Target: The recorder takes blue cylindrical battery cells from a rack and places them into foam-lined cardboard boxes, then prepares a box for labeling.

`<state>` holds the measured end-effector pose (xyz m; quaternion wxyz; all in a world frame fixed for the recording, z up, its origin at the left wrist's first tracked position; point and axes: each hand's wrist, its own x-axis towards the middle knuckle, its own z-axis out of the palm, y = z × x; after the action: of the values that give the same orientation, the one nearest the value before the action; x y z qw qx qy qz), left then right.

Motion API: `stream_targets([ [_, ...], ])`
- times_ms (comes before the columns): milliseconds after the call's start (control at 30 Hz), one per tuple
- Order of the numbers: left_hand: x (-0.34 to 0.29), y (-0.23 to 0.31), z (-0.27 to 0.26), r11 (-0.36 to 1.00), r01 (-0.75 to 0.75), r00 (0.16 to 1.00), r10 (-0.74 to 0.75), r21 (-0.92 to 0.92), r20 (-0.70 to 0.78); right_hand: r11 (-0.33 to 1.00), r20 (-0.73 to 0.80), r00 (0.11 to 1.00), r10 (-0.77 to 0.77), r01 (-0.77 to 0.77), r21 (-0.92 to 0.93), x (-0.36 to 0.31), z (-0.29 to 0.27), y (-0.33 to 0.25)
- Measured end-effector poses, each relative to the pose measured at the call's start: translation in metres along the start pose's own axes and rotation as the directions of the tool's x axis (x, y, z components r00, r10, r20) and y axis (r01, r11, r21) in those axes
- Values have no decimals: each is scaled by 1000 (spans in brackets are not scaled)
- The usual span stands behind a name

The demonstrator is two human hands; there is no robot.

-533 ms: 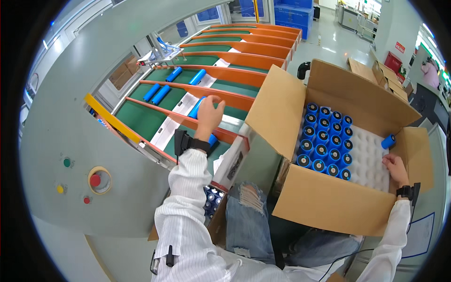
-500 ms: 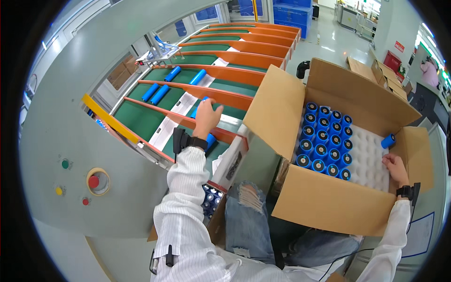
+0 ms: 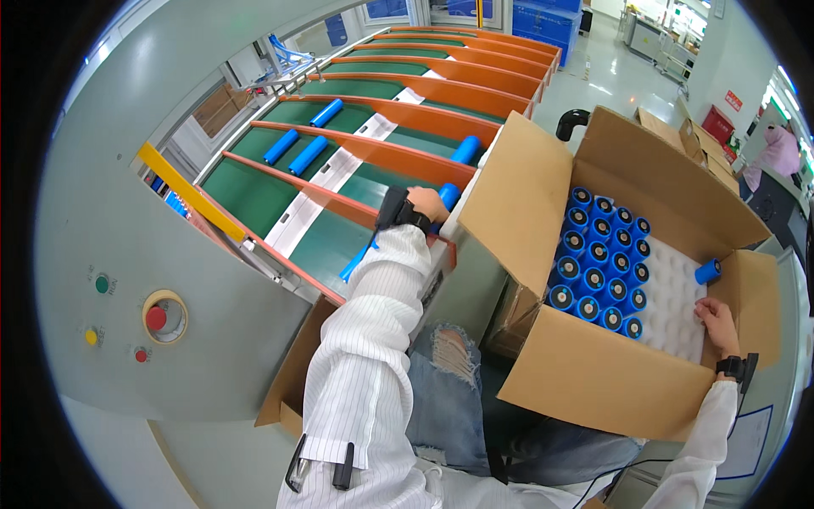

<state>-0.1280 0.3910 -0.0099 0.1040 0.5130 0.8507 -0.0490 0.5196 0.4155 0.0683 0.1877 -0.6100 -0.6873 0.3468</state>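
Note:
My left hand (image 3: 428,204) reaches to the near end of a conveyor lane, its fingers curled over a blue cylindrical battery cell (image 3: 448,195). The wrist device partly hides that grip. Left of my sleeve, a bit of blue (image 3: 358,263) shows, mostly covered by the forearm. Inside the cardboard box (image 3: 610,369), my right hand (image 3: 719,322) has thumb and fingers drawn together at the edge of a white moulded tray (image 3: 670,293); anything pinched there is hidden. Just beyond it a single blue cell (image 3: 708,271) leans on its side. Several upright cells (image 3: 598,254) fill the tray's left part.
Orange dividers (image 3: 407,148) split the green conveyor into lanes. Another cell (image 3: 465,150) lies at the end of the neighbouring lane, and several more (image 3: 308,156) lie farther left. A grey panel with buttons (image 3: 157,319) stands at left. A person in pink (image 3: 778,153) is far right.
My left hand has moved right along the lane to its near end with the cell under its fingers. A cell in the neighbouring lane has slid right. My right hand stays at the tray edge.

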Motion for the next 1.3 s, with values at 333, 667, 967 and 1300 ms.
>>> stream_targets([
  [333,14,-64,-11,922,322,941,-287,216,-178,998,-13,1000,24,-25,-51,-5,-2,-5],
  [667,47,-73,6,961,174,985,-169,-214,40,998,-8,998,67,-67,-5,-7,-7,6],
  [967,-102,-145,-103,-143,-300,954,-24,-943,-299,1000,83,996,26,-26,2,15,-15,24],
  [1300,-397,-215,66,394,439,898,-159,-808,411,994,97,995,0,-10,105,33,-21,57],
])
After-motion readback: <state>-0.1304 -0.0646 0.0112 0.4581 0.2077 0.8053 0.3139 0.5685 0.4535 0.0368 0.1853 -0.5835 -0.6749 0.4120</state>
